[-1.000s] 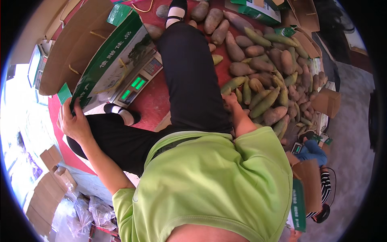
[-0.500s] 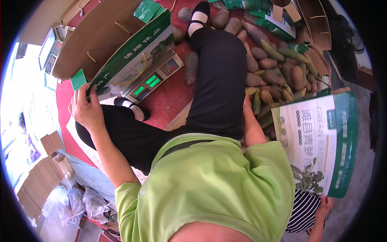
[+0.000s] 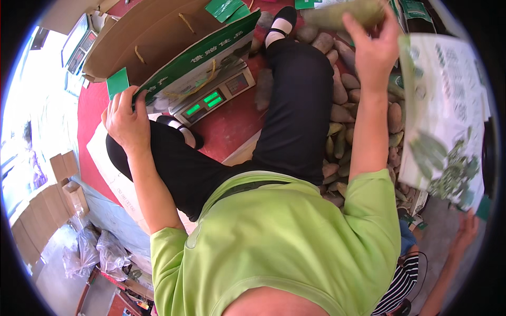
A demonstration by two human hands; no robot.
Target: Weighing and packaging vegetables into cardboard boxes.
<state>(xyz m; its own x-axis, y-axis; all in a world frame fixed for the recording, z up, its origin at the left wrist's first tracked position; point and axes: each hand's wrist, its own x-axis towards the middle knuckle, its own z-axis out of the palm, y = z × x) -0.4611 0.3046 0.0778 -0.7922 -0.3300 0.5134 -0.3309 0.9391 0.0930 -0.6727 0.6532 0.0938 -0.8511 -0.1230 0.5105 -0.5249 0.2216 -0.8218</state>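
Note:
My left hand [image 3: 126, 118] grips the near left corner of an open cardboard gift box [image 3: 197, 68], thumb and fingers around its rim. The box is green and white outside, brown inside, with yellow cord handles. It sits on a digital scale [image 3: 234, 87] with lit green figures. At the upper right, my right hand [image 3: 375, 55] is raised, its fingers closed on a long, pale green radish [image 3: 327, 17] that is blurred by motion. Below my right forearm lies a heap of green and brownish radishes [image 3: 341, 113], partly hidden by the arm and my leg.
At the right, another person's hand [image 3: 465, 229] is at the lower edge of a white and green carton [image 3: 448, 116]. A second scale [image 3: 81, 50] stands far left. Plastic bags [image 3: 110, 250] and brown cardboard [image 3: 45, 218] lie lower left. My legs stretch over the red floor covering.
My right hand has come up from beside my right leg and now carries a radish toward the top. The other person's carton has moved upward and right. My left hand stays on the box.

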